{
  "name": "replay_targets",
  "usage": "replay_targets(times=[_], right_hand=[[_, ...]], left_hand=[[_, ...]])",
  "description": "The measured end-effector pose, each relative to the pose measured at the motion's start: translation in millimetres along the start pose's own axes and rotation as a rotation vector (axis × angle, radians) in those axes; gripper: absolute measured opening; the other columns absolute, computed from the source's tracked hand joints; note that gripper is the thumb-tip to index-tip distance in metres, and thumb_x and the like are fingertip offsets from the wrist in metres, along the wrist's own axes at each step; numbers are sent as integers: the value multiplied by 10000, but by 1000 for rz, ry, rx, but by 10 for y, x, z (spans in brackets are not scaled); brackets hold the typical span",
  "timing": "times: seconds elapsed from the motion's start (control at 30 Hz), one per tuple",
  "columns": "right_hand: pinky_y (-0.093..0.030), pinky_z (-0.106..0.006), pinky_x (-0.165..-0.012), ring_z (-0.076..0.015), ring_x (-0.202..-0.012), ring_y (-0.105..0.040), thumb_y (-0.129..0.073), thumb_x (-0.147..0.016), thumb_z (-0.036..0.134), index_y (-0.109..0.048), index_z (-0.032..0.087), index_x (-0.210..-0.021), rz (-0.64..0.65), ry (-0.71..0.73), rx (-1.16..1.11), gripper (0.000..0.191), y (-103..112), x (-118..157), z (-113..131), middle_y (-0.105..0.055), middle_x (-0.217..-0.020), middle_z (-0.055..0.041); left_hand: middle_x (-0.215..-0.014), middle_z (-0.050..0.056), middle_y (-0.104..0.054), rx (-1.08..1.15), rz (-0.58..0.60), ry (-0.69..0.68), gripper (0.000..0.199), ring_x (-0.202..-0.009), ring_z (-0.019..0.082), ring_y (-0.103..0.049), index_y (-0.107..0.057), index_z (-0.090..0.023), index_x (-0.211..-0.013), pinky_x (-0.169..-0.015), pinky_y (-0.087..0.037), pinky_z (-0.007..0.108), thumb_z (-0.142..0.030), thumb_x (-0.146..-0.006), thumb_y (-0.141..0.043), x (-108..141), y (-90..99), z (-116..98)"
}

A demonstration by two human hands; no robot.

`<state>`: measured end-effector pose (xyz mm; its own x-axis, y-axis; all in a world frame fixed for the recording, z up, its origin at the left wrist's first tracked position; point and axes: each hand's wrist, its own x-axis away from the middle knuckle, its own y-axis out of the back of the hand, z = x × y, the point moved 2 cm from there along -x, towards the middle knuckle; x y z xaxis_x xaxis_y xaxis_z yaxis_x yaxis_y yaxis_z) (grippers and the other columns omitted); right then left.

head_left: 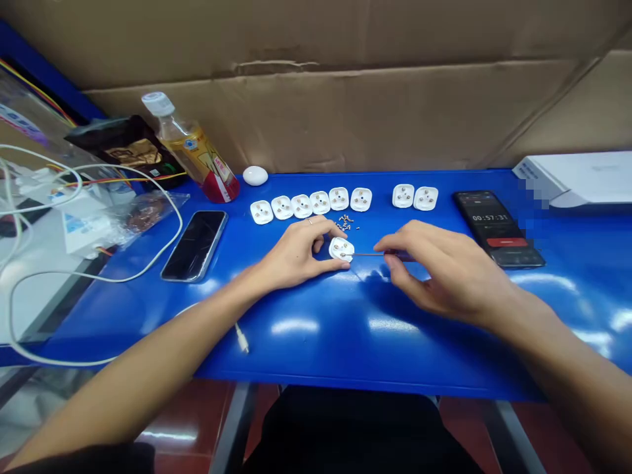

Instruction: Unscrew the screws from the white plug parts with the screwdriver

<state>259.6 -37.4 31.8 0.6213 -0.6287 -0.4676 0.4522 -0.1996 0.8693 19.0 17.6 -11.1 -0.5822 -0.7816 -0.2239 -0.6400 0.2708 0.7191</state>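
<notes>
The white plug body is pinched by the left hand around the middle of the blue tabletop, and a thin screwdriver is pinched in the right hand, tip on the plug. Loose screws are piled just behind. A tilted, capped bottle of yellowish liquid is propped at the back edge, lol.

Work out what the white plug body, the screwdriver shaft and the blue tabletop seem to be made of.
The white plug body looks like smooth, glossy moulded plastic. The screwdriver shaft seems to be steel, from its thin metallic sheen. The blue tabletop looks painted or laminated, given its bright glossy reflections; its core cannot be told.
</notes>
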Motion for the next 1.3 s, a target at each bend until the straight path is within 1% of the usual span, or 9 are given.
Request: replay_targets(times=[0.1, 0.2, 0.3, 0.4, 0.57, 0.77, 0.97, 1.1, 1.3], right_hand=[[-557, -380, -735, -263, -875, -731, -565, -967, 197, -629, 169, -1184, 4, -25, -34, 228, -2, 5, 6, -755, -1016, -114], [-532, -345, -666, -231, -768, -741, -597, -1010, 295, -634, 182, -1193, -42, -54, 51, 218, -8, 20, -3, -788, -953, -76], [-524, -335, -679, -220, -776, -738, -562, -1013, 231, -645, 202, -1099, -43, -19, 53, 123, -11, 22, 3, -781, -924, -58], [-545, -364, -733, -251, -881, -731, -551, -962, 177, -629, 182, -1106, -1, -7, -31, 164, -7, 10, 21, -753, -1004, -102], [-527, -339, -661, -235, -786, -758, -591, -1016, 300, -629, 181, -1166, -52, -83, 55, 196, -17, 14, 5, -787, -944, -75], [-559, -357, -757, -247, -886, -750, -558, -976, 190, -625, 170, -1133, -47, -46, -18, 172, -25, 10, 29, -758, -1024, -103], [-507, -326, -637, -211, -746, -744, -588, -1024, 253, -646, 187, -1089, -95, -73, 73, 110, -29, 6, 22, -777, -903, -51], [-540, -349, -728, -234, -837, -727, -579, -967, 165, -649, 175, -1080, -63, -5, 4, 133, -18, -9, 52, -748, -943, -76], [-537, -339, -679, -228, -792, -747, -636, -1012, 318, -642, 166, -1162, -92, -33, 69, 213, -17, 10, 55, -779, -951, -76]], left_hand=[[-892, 8, -626, 5, 8, 0, 436, -729, 152, -517, -731, -210, -1147, -692, -410, 286, -510, -848, -835, 2, -5, 8], [-894, 7, -626, 3, 4, 3, 436, -732, 151, -521, -731, -213, -1145, -695, -412, 287, -514, -847, -835, 2, -3, 9], [-890, 1, -625, -2, -4, -2, 430, -724, 144, -516, -731, -208, -1138, -689, -408, 284, -498, -842, -845, 0, -1, 5], [-896, 1, -624, 4, -4, -6, 439, -725, 144, -513, -728, -205, -1143, -689, -408, 286, -503, -842, -844, 0, -3, 4], [-885, -9, -610, -1, -3, -2, 426, -736, 141, -517, -727, -211, -1141, -695, -410, 284, -490, -844, -849, 4, 2, 1], [-893, -5, -620, 1, -10, -11, 424, -727, 139, -514, -728, -202, -1132, -686, -406, 281, -488, -844, -849, 1, 9, -14], [-874, -5, -616, -28, -8, -10, 416, -733, 148, -528, -725, -216, -1135, -688, -406, 279, -496, -850, -838, 0, 2, -5], [-889, -1, -623, -15, -5, -12, 416, -728, 146, -522, -722, -211, -1135, -689, -404, 279, -494, -852, -835, 2, -2, -1], [-881, -4, -614, -13, -5, -14, 414, -728, 145, -518, -724, -208, -1138, -685, -400, 276, -492, -856, -831, 4, -2, -3]])
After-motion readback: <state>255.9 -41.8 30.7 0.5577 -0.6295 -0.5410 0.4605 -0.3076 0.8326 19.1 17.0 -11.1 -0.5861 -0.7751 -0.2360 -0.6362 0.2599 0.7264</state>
